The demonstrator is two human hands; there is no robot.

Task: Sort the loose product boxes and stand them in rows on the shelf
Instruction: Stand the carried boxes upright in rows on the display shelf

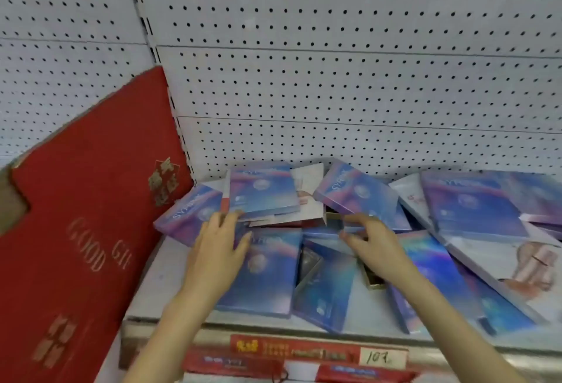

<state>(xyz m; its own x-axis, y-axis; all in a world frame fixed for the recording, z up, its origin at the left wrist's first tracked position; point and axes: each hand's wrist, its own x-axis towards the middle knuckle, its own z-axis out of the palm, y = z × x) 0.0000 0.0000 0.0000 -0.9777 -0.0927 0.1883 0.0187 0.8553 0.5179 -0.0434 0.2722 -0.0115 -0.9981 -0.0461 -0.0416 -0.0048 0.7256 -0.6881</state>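
Note:
Several flat blue-purple product boxes lie in a loose heap on the white shelf point(170, 285). My left hand point(217, 252) rests with spread fingers on a blue box point(267, 276) lying flat at the shelf's front; its fingertips touch the lower edge of a raised blue box point(263, 191). My right hand point(375, 246) reaches into the middle of the heap, fingers curled at the edge of a tilted blue box point(359, 197); whether it grips the box is unclear. A white box with a product picture point(517, 264) lies at the right.
A big red gift box point(85, 230) leans against the pegboard wall point(334, 78) at the left, right beside the heap. A small open gold-edged box point(375, 279) lies among the blue ones. Red price labels point(319, 352) run along the shelf's front rail.

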